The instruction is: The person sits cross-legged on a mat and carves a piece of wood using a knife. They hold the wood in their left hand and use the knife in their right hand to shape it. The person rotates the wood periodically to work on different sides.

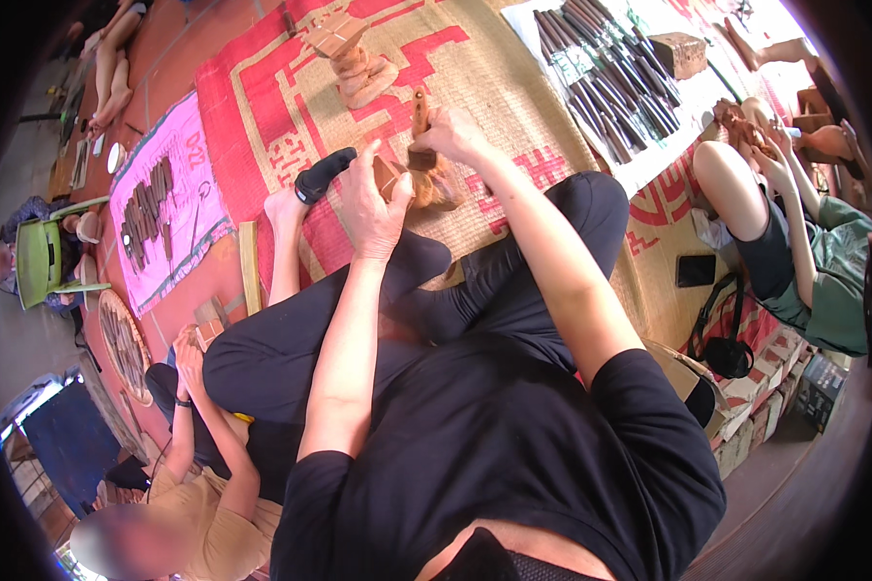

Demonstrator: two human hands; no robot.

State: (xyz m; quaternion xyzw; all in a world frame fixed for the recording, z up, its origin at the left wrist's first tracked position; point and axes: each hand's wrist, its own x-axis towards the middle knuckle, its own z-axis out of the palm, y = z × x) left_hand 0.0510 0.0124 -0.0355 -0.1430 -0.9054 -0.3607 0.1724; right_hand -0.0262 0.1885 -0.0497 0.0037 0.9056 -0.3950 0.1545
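I sit cross-legged on a patterned woven mat, both hands close together beyond my shins. My left hand (370,208) has its thumb and fingers curved round a reddish-brown wooden block (388,175). Just to the right, my right hand (452,136) is closed on a wooden-handled tool (420,111), its handle pointing up and away. The tool's dark lower part (422,160) is beside the block; whether they touch I cannot tell. Beneath them is a light brown lump of wood (443,190), partly hidden. Farther off stands another carved wooden piece (363,77) with a flat block (336,36) over it.
Several dark-handled tools (606,77) lie on a white sheet at the far right, beside a wooden block (678,55). More tools rest on a pink cloth (199,145) at the left. People work on both sides. A phone (696,271) and black pouch (725,356) lie right.
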